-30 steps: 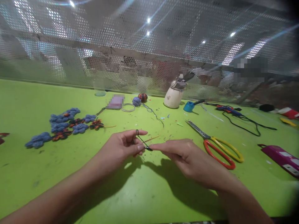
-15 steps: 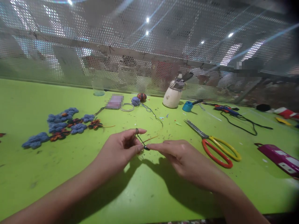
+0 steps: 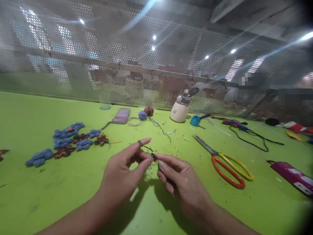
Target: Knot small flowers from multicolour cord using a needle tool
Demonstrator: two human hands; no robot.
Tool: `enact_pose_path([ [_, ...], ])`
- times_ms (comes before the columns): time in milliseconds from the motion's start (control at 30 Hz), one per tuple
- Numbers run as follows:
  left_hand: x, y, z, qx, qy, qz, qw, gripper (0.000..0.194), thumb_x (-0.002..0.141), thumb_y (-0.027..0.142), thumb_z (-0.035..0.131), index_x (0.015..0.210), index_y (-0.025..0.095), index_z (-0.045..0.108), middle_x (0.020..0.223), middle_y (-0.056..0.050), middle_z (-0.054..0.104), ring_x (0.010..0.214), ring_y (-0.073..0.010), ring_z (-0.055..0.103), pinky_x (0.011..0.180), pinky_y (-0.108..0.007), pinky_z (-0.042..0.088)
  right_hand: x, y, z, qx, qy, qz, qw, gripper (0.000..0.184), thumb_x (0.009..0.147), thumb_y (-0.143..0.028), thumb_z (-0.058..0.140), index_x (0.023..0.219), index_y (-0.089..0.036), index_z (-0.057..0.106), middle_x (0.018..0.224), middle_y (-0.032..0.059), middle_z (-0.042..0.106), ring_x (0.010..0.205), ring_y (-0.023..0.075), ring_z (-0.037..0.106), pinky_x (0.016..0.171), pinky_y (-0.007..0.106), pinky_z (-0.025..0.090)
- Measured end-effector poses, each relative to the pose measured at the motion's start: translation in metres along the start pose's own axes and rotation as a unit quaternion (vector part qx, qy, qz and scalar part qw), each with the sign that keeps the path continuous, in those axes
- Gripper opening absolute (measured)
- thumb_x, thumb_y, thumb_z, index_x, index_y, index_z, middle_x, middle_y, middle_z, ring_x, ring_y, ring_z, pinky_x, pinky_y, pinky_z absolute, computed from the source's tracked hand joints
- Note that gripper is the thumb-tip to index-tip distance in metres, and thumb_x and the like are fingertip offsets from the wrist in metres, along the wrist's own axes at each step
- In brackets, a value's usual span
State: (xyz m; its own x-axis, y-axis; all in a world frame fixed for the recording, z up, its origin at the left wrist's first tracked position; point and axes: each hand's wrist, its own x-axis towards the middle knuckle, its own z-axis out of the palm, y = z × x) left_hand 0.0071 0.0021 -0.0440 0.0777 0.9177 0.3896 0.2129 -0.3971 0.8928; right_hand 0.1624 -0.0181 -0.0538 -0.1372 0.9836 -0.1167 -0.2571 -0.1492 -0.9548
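My left hand (image 3: pixel 127 166) pinches a small dark piece of crochet (image 3: pixel 154 157) between thumb and fingers. A strand of dark yarn (image 3: pixel 146 147) loops round its raised index finger and runs to the piece. My right hand (image 3: pixel 182 174) has thumb and index finger closed at the same spot, on a thin tool that looks like a crochet hook (image 3: pixel 152 150). Most of the tool is hidden by the fingers. Both hands are just above the green table, fingertips almost touching.
Crocheted flowers (image 3: pixel 62 143) in blue and dark-orange lie left. Yarn balls (image 3: pixel 148 111), a purple box (image 3: pixel 121 116) and a white bottle (image 3: pixel 179 112) stand behind. Scissors (image 3: pixel 221 160) lie right, near a glue gun (image 3: pixel 234 124) and a magenta case (image 3: pixel 292 174).
My right hand has turned from a pointing finger on the piece to a thumb-and-finger pinch. The yarn on my left index finger has shifted. The view has tilted up slightly.
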Motion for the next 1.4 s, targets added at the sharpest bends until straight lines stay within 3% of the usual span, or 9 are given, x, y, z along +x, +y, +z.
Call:
enact_pose_path([
  [67,0.005,0.001,-0.002,-0.125,-0.019,-0.104,0.986,0.045,0.073,0.02,0.07,0.117,0.017,0.062,0.067,0.003,0.066,0.063,-0.0132,0.062,0.064,-0.026,0.05,0.0,0.0,-0.001,-0.007,-0.007,-0.021,1.0,0.03,0.081,-0.031,0.066,0.108,-0.018,0.069,0.054,-0.0052,0.049,0.042,0.0042,0.034,0.04,0.018,0.022],
  [167,0.012,0.001,-0.007,-0.23,-0.067,-0.188,0.953,0.051,0.068,0.02,0.076,0.117,0.016,0.061,0.063,0.004,0.063,0.057,-0.0094,0.056,0.058,-0.022,0.045,0.001,-0.005,-0.008,-0.112,-0.038,-0.088,0.989,0.027,0.084,-0.028,0.062,0.107,-0.016,0.071,0.051,-0.0055,0.047,0.042,0.0056,0.035,0.04,0.019,0.027],
  [233,0.014,0.002,-0.012,-0.263,-0.096,-0.206,0.938,0.053,0.068,0.018,0.078,0.118,0.016,0.061,0.064,0.004,0.063,0.056,-0.008,0.054,0.058,-0.021,0.043,0.0,-0.01,-0.012,-0.218,-0.049,-0.163,0.961,0.025,0.086,-0.022,0.058,0.106,-0.018,0.072,0.055,-0.003,0.054,0.046,0.0079,0.042,0.045,0.021,0.035],
  [333,0.016,0.005,-0.017,-0.292,-0.107,-0.21,0.927,0.051,0.067,0.017,0.078,0.116,0.015,0.063,0.062,0.004,0.061,0.056,-0.0076,0.051,0.057,-0.021,0.041,-0.001,-0.016,-0.018,-0.342,-0.069,-0.268,0.898,0.032,0.088,-0.013,0.05,0.113,-0.022,0.068,0.083,0.0041,0.071,0.068,0.0134,0.059,0.064,0.027,0.048],
  [467,0.016,0.008,-0.02,-0.297,-0.096,-0.209,0.927,0.044,0.067,0.015,0.078,0.11,0.017,0.068,0.063,0.004,0.059,0.057,-0.0071,0.049,0.057,-0.021,0.039,-0.003,-0.021,-0.023,-0.397,-0.116,-0.285,0.865,0.042,0.088,-0.006,0.044,0.123,-0.022,0.061,0.108,0.0066,0.071,0.092,0.0159,0.065,0.08,0.03,0.05],
  [600,0.016,0.005,-0.022,-0.28,-0.108,-0.205,0.932,0.032,0.07,0.016,0.076,0.101,0.02,0.073,0.068,0.003,0.059,0.061,-0.0073,0.048,0.06,-0.021,0.038,-0.005,-0.025,-0.022,-0.396,-0.122,-0.249,0.876,0.04,0.09,-0.008,0.044,0.123,-0.023,0.061,0.111,0.0058,0.07,0.097,0.0155,0.064,0.085,0.03,0.05],
  [833,0.016,0.004,-0.022,-0.286,-0.114,-0.208,0.928,0.03,0.071,0.019,0.075,0.101,0.023,0.073,0.068,0.003,0.056,0.064,-0.0086,0.045,0.063,-0.023,0.036,-0.004,-0.028,-0.02,-0.383,-0.112,-0.2,0.895,0.036,0.091,-0.013,0.045,0.118,-0.024,0.066,0.08,0.0027,0.068,0.069,0.0134,0.057,0.068,0.028,0.049],
  [1200,0.017,0.01,-0.021,-0.271,-0.102,-0.196,0.937,0.031,0.066,0.019,0.077,0.096,0.021,0.075,0.069,0.002,0.059,0.066,-0.0119,0.05,0.064,-0.026,0.038,-0.005,-0.03,-0.024,-0.324,-0.14,-0.17,0.92,0.034,0.091,-0.016,0.048,0.117,-0.024,0.066,0.062,-0.0028,0.044,0.055,0.01,0.035,0.051,0.024,0.032],
  [1400,0.015,0.003,-0.018,-0.302,-0.104,-0.234,0.918,0.024,0.065,0.018,0.078,0.089,0.021,0.075,0.067,0.002,0.059,0.062,-0.0096,0.047,0.061,-0.023,0.036,-0.004,-0.025,-0.024,-0.262,-0.127,-0.16,0.943,0.032,0.091,-0.016,0.049,0.117,-0.023,0.066,0.061,-0.0041,0.038,0.054,0.0093,0.032,0.05,0.024,0.027],
])
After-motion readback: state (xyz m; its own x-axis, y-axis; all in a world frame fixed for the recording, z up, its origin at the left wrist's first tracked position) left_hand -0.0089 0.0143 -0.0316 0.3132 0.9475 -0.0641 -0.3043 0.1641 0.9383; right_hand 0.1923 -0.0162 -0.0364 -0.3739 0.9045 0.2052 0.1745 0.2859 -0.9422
